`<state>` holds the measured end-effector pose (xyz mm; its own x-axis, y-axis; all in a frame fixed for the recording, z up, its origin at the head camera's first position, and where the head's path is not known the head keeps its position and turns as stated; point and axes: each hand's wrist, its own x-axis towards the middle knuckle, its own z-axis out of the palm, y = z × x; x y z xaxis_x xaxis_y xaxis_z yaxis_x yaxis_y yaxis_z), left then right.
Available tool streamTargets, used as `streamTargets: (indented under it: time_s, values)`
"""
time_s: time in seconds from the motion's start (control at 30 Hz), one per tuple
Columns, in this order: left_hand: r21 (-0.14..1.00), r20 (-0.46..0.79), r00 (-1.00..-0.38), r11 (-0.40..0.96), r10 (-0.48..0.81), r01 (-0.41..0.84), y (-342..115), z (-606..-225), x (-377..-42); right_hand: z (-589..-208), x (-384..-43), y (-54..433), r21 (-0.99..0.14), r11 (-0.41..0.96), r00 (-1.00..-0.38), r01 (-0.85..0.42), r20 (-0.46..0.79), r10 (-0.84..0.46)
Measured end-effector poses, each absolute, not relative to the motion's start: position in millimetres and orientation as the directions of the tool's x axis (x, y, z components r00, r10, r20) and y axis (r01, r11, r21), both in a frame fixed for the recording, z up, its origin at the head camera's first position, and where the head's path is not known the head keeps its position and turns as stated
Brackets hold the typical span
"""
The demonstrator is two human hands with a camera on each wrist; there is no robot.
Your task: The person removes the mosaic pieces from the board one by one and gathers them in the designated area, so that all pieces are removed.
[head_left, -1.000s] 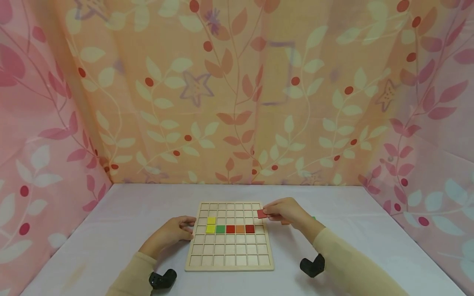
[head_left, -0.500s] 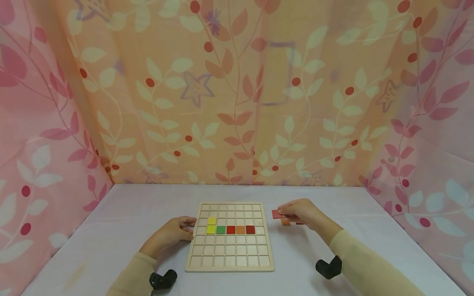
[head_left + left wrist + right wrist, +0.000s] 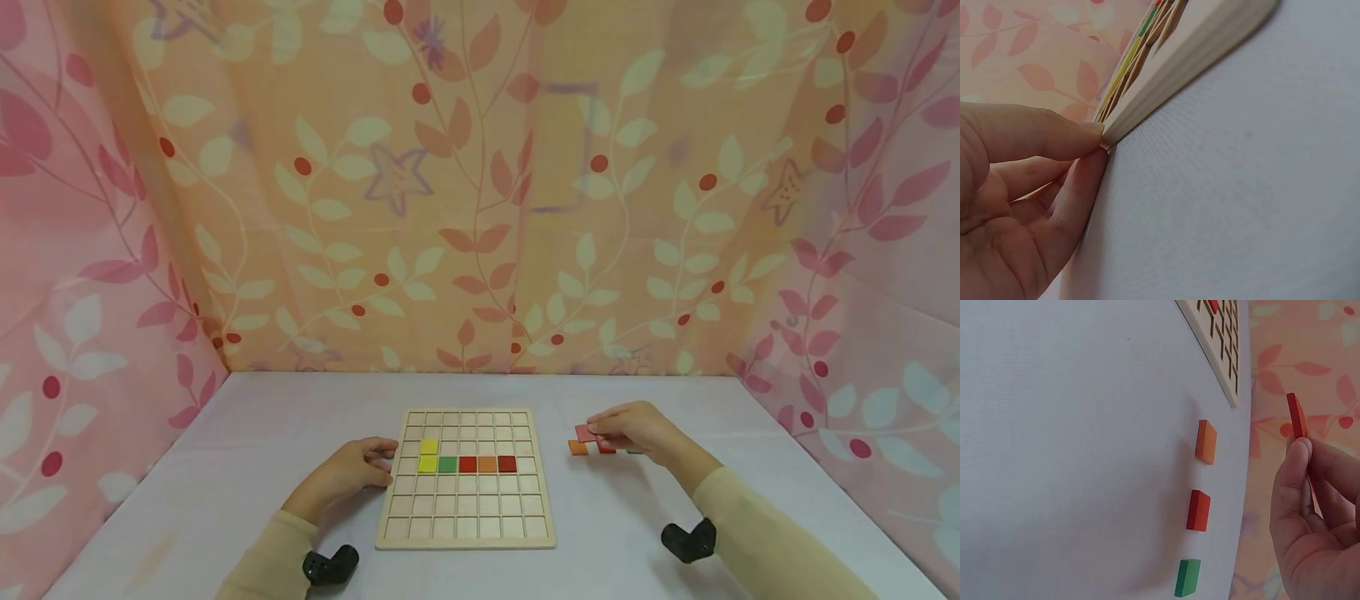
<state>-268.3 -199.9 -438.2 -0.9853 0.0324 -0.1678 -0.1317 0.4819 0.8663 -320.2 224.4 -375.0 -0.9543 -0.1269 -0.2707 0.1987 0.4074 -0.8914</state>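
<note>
A wooden grid board [image 3: 466, 483] lies flat on the table. In its cells sit two yellow tiles [image 3: 427, 464], a green tile [image 3: 447, 464], an orange tile [image 3: 487, 464] and two red tiles [image 3: 467, 464]. My left hand [image 3: 348, 472] holds the board's left edge, thumb and fingertips together at the rim in the left wrist view. To the right of the board, my right hand [image 3: 633, 432] pinches a red square tile [image 3: 1296, 415] by one end, raised above the table. Under and beside it lie a loose orange tile [image 3: 1205, 442], a red one [image 3: 1198, 510] and a green one [image 3: 1187, 577].
A white cloth covers the table [image 3: 300, 408]. Patterned curtains [image 3: 480, 208] enclose it at the back and both sides. Black wrist devices [image 3: 688, 540] sit at both sleeves.
My right hand has moved right, away from the board's upper right corner, with the red tile still pinched. The left hand and the tiles on the board have stayed put.
</note>
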Motion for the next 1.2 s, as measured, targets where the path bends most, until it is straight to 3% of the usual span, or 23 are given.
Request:
streamTargets:
  time_s: [1.2]
  values:
    - [0.876,-0.170,-0.985,0.462,0.032,-0.136,-198,-434,-265,-384,-330,308,-0.871,0.402,-0.945,0.283,-0.326,-0.040]
